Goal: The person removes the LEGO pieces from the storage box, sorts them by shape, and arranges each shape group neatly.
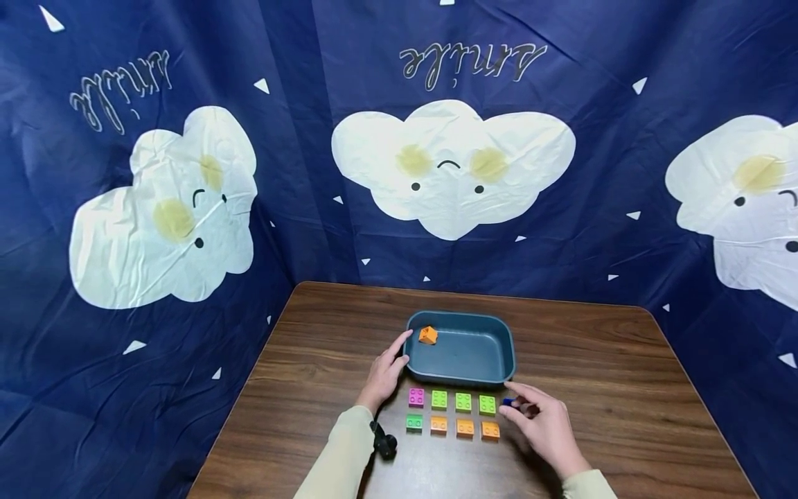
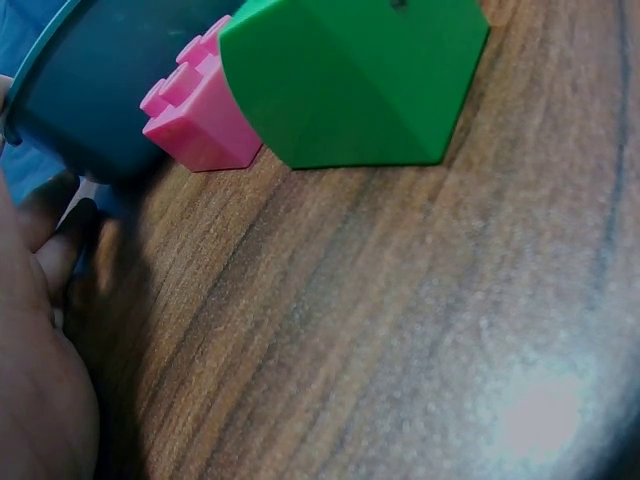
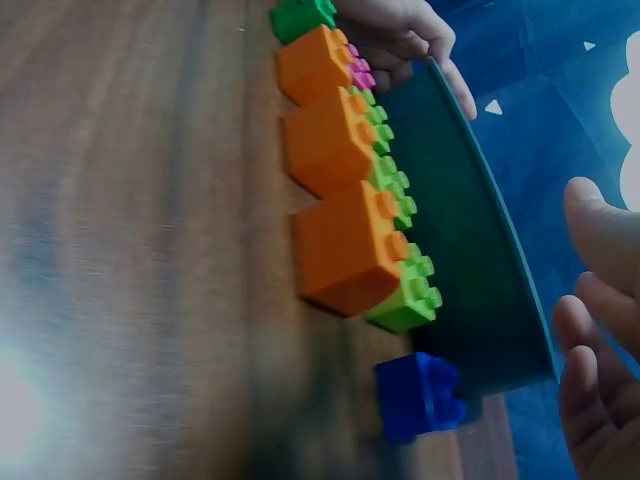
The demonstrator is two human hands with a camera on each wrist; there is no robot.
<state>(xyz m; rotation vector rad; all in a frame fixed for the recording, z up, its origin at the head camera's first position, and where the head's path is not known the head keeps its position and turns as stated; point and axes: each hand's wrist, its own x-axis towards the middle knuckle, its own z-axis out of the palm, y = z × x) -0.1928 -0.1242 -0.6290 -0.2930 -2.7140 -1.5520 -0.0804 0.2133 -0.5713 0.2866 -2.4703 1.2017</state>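
Note:
A dark teal plastic bin [image 1: 461,378] stands on the table, with an orange toy brick [image 1: 427,335] inside at its left end. My left hand [image 1: 382,376] rests against the bin's left side, fingers extended at the rim. My right hand [image 1: 546,423] hovers by the bin's near right corner, thumb and fingers apart. Below that hand a blue toy brick [image 3: 415,397] stands on the table; in the right wrist view the fingers are clear of it. Left of it runs a back row with a pink brick [image 1: 415,397] and three lime bricks [image 1: 463,402].
The front row holds a green brick [image 1: 414,423] and three orange bricks [image 1: 464,427]. Under everything lies a brown wood-grain table [image 1: 598,346]. A dark blue curtain [image 1: 299,208] with white clouds hangs behind and at the sides.

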